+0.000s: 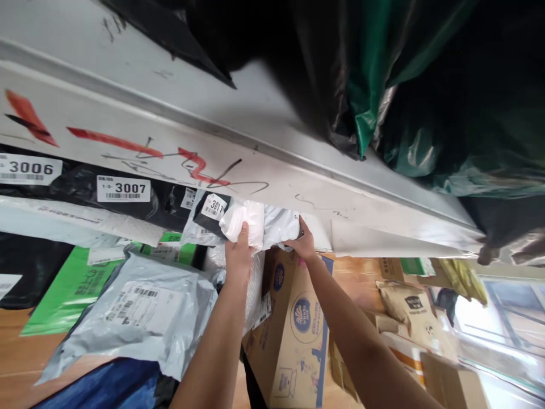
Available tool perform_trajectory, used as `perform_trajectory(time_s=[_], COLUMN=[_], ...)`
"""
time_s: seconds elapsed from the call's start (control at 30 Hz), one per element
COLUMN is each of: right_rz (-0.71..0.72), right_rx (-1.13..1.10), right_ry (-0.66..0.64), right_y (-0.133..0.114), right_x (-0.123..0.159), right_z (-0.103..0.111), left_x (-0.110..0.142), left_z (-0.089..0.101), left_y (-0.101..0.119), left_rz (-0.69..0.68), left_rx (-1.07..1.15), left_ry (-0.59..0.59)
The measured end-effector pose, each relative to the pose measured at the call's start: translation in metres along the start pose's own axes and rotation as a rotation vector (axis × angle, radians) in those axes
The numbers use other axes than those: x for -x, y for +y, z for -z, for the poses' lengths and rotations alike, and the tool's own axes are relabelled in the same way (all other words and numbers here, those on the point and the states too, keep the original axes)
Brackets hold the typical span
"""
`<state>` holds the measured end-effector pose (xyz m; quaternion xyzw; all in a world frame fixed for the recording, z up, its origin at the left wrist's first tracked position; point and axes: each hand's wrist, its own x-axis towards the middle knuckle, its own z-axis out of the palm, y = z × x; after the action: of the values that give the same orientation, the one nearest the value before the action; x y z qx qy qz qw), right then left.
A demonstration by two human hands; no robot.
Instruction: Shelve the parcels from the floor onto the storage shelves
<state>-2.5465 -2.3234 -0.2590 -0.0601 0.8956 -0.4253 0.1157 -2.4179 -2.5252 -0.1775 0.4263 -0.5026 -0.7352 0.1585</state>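
Observation:
My left hand [239, 254] is closed on a small white plastic parcel [243, 218], its thumb on the front and its other fingers largely hidden. My right hand [304, 242] grips the right edge of a pale grey mailer bag [279, 225], fingers curled partly out of sight beneath it. Both parcels are side by side on the shelf, under the white metal shelf edge [255, 162]. Left of them is a black parcel with a 3011 label [213, 207]. Farther left lie black bags labelled 3007 [124, 188] and 3006 [30, 169].
Below my hands a Vinda carton [293, 335] stands on the floor. Grey [142, 309] and green [72, 289] mailers lie at the left. Black and green bags [426, 113] hang over the upper shelf. More packages [411, 309] sit at the right, near a window.

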Motion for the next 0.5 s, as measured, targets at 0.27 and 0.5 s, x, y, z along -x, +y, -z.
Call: perform_trajectory(time_s=[0.27,0.5], right_rz=[0.069,0.632], right_rx=[0.302,0.584], right_ry=[-0.185,-0.159], right_y=[-0.042,-0.051], right_x=[0.013,0.024], right_z=[0.008,-0.039], left_x=[0.003,0.001], left_z=[0.012,0.008], left_y=[-0.011,-0.013], left_rz=[-0.141,-0.169], left_rx=[-0.496,-0.361], left_ry=[-0.019,0.005])
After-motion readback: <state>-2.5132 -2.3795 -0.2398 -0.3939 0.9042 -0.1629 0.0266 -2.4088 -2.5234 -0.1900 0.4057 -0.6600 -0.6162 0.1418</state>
